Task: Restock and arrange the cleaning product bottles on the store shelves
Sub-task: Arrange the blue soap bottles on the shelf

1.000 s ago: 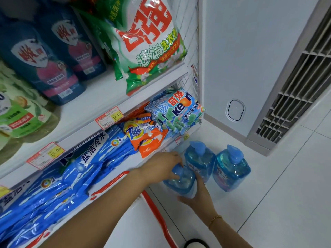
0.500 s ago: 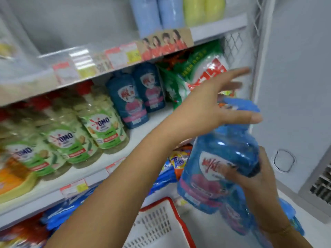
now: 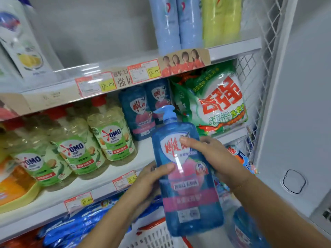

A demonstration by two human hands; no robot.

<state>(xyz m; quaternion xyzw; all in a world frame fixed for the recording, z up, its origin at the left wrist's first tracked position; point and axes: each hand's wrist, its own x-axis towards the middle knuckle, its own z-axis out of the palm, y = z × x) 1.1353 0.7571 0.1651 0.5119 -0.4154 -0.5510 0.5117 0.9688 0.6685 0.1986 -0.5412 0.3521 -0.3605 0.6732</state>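
A blue pump bottle with a red-and-white label stands upright in the air in front of the middle shelf. My left hand grips its left side, thumb across the label. My right hand grips its right side, thumb on the label's top. Two matching blue bottles stand at the back of the middle shelf, behind the pump head. Another blue bottle shows low at the right, near the floor.
Green-labelled OMO bottles fill the shelf's left part, and a green-and-white detergent bag its right end. A white wire side panel closes the shelf. A red-rimmed white basket sits below. Blue refill pouches lie on the lower shelf.
The bottle went from the floor up to shelf height. My left hand, earlier open over the pump, now grips the bottle's side. The view tilted upward.
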